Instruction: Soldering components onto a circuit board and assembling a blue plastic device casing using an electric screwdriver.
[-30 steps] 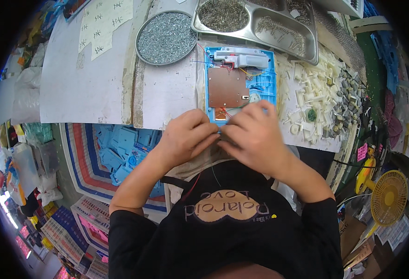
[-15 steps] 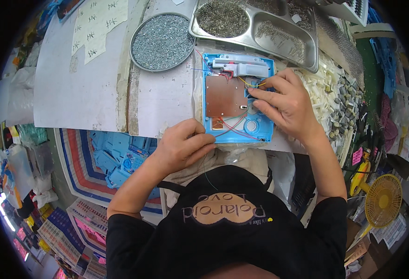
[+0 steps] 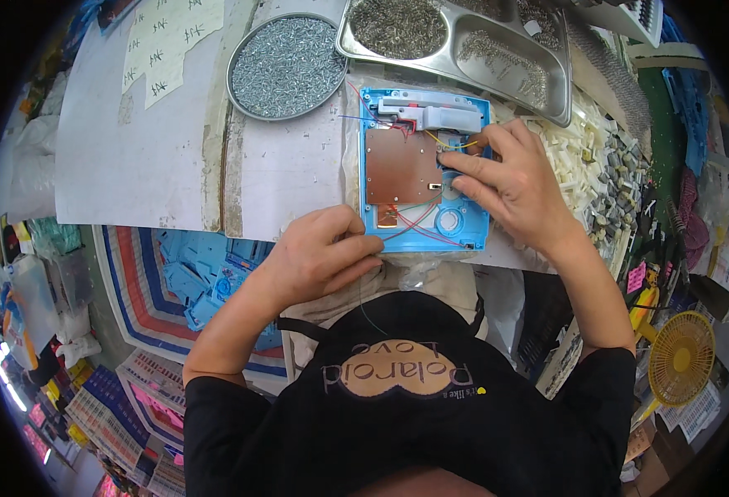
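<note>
A light-blue plastic casing lies open on the table in front of me. Inside it are a brown circuit board, a grey-white housing part along its far side and thin red, blue and yellow wires. My left hand is at the casing's near left corner, fingers pinched at a thin dark wire that trails down toward my apron. My right hand reaches over the casing's right side, fingers apart. Its index fingertip rests by the board's right edge, and another finger is beside the yellow wire; what lies under the fingertips is partly hidden.
Beyond the casing stand a round tray of small screws and a steel compartment tray of small metal parts. White and grey pieces are heaped at the right. Blue casings fill a striped bag below left. A yellow fan stands at lower right.
The right hand's fingers have shifted slightly over the board's right edge. My left hand stays at the near left corner. The whole view has moved a little.
</note>
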### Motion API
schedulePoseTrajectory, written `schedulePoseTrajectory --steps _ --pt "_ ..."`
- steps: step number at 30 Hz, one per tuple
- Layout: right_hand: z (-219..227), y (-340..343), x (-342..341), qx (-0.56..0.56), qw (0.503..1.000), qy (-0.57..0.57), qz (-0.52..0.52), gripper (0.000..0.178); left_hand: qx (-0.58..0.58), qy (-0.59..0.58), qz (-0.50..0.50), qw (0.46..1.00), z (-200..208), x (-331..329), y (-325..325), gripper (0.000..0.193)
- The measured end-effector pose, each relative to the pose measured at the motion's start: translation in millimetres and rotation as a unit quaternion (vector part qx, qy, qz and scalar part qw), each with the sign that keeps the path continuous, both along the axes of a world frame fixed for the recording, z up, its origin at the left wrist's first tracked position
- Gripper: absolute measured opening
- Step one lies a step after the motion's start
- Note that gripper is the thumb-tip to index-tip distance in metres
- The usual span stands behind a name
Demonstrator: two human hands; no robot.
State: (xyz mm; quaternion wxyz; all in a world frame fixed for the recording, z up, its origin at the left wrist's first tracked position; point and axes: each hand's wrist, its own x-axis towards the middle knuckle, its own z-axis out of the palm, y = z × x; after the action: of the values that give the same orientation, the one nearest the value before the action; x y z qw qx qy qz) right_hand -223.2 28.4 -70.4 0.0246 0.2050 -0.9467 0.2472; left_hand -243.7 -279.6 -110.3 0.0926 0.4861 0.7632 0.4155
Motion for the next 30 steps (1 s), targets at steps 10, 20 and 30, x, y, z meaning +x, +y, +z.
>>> schedulePoseTrajectory --steps 10,20,30 --pt "13 -2 82 -0.132 0.985 0.046 -0.101 0.026 -0.005 -0.053 0.004 0.999 1 -5 -3 0.026" --pt "25 37 110 -0.099 0.974 0.008 -0.202 0.016 -0.013 -0.072 0.029 0.997 0 -3 -1 0.03" --pt "59 145 10 -0.058 0.942 0.145 -0.298 0.014 -0.046 -0.066 -0.002 0.997 15 -6 13 0.026"
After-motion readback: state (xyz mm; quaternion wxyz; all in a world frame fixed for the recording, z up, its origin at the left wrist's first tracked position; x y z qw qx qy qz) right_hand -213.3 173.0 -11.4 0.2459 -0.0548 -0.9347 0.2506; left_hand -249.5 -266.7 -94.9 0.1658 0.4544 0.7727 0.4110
